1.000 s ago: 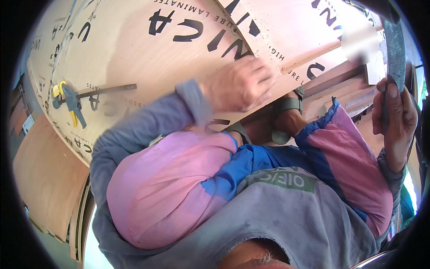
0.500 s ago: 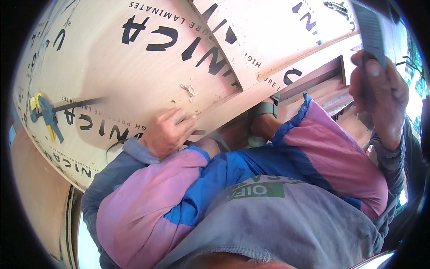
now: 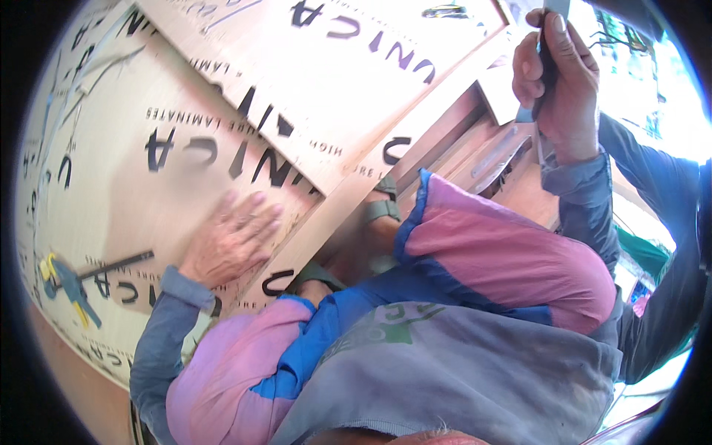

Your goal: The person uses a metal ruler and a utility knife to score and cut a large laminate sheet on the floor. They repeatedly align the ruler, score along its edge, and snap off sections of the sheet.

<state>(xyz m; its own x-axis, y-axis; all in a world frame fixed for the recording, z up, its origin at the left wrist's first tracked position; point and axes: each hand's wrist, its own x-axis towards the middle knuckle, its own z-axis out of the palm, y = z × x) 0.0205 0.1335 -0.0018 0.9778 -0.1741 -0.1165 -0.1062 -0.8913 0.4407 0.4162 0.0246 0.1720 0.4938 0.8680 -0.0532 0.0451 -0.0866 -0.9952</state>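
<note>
My left hand (image 3: 231,241) rests on the pale printed laminate sheet (image 3: 185,189), close to its edge. Its fingers are stretched out, with nothing under them that I can make out. Raised at the upper right, my right hand (image 3: 567,85) is wrapped round a flat tool (image 3: 547,63) with a dark grip part and bluish-grey ends. The fingers hide much of that tool, so its exact kind does not show. A narrow pale strip (image 3: 348,194) runs along the sheet's edge, between the sheet and my sandalled feet.
A yellow-and-grey clamp (image 3: 73,289) with a black bar lies on the sheet at the left. A second board (image 3: 311,74) overlaps the sheet. Another small tool (image 3: 445,11) lies at the top. A person in dark clothes (image 3: 653,193) is close by on the right.
My left hand has gone from curled near the edge to stretched out farther onto the sheet. My right hand still grips the flat tool, which is now less visible. The view has shifted.
</note>
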